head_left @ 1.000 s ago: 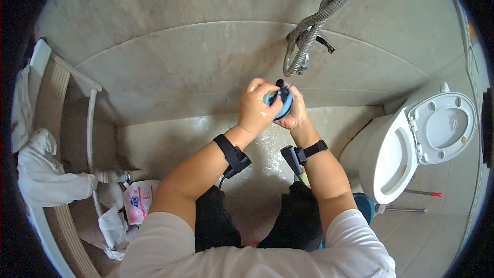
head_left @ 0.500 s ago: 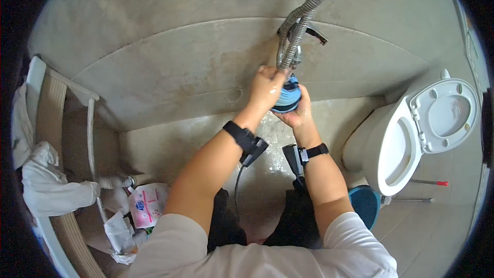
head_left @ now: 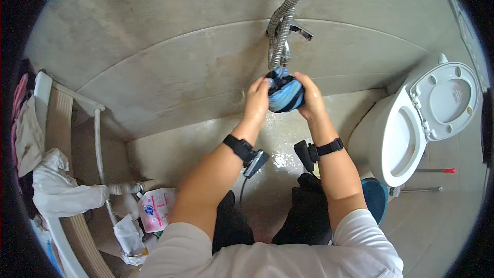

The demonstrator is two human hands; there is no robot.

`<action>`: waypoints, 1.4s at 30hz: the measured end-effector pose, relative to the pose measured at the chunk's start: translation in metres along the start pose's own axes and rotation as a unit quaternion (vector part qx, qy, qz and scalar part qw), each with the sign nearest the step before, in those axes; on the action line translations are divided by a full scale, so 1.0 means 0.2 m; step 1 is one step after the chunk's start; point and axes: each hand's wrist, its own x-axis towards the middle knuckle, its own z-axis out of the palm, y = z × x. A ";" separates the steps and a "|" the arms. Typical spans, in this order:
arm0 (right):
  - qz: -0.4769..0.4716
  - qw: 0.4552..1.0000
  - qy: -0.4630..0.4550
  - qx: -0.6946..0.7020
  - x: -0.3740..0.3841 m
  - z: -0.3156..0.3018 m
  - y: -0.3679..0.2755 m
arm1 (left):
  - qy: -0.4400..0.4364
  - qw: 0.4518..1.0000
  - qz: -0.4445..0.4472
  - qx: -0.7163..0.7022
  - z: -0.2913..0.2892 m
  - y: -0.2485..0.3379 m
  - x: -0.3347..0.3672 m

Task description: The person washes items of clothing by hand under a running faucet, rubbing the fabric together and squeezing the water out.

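Both hands hold a wet, rounded, blue-and-black striped cloth item (head_left: 286, 96) below the tap and its metal hoses. My left hand (head_left: 256, 104) grips its left side, thumb near the dark top. On the opposite side, my right hand (head_left: 312, 100) has its fingers curled around the edge. Water seems to run onto the item's top from the chrome spout (head_left: 286, 51). Its exact kind I cannot make out. A pair of flexible metal hoses (head_left: 280, 24) hangs just above, partly in front of the tap handle (head_left: 302, 31).
A white toilet (head_left: 389, 146) with raised lid stands right, a teal bucket (head_left: 375, 198) below it. On the left are a rack (head_left: 55, 118) draped with white cloths (head_left: 62, 188) and a pink-and-white pack (head_left: 156, 209). Wet floor (head_left: 282, 146) lies beneath my hands.
My hands have shifted from stacked around the item to either side of it. The item is turned, showing more stripes and a dark top. The view has shifted slightly.
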 end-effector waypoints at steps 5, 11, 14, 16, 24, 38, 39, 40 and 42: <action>0.068 0.989 -0.002 0.132 -0.06 -0.13 -0.03 | -0.017 1.000 -0.017 0.007 0.19 -0.04 0.05; 0.097 0.981 -0.048 0.163 -0.01 -0.06 0.04 | 0.029 0.999 0.022 0.038 0.10 -0.01 0.04; 0.093 0.993 -0.053 0.054 0.06 0.07 0.09 | 0.076 0.992 0.067 0.076 -0.06 0.03 0.02; 0.038 0.991 -0.132 -0.011 0.11 0.12 0.14 | 0.090 0.958 0.126 0.243 -0.19 0.05 0.01; -0.059 0.977 -0.047 -0.198 0.07 0.16 0.06 | -0.112 0.758 0.461 0.448 0.06 0.57 -0.13; -0.017 0.989 -0.047 -0.143 -0.02 0.18 -0.03 | -0.056 0.615 0.596 0.513 0.39 0.74 0.02; -0.009 0.988 -0.050 -0.144 -0.03 0.19 -0.03 | -0.048 0.614 0.598 0.513 0.38 0.74 0.03; -0.011 0.988 -0.049 -0.144 -0.02 0.18 -0.03 | -0.040 0.613 0.602 0.511 0.39 0.73 0.03; -0.016 0.988 -0.059 -0.145 0.00 0.17 -0.03 | -0.035 0.613 0.601 0.512 0.41 0.73 0.03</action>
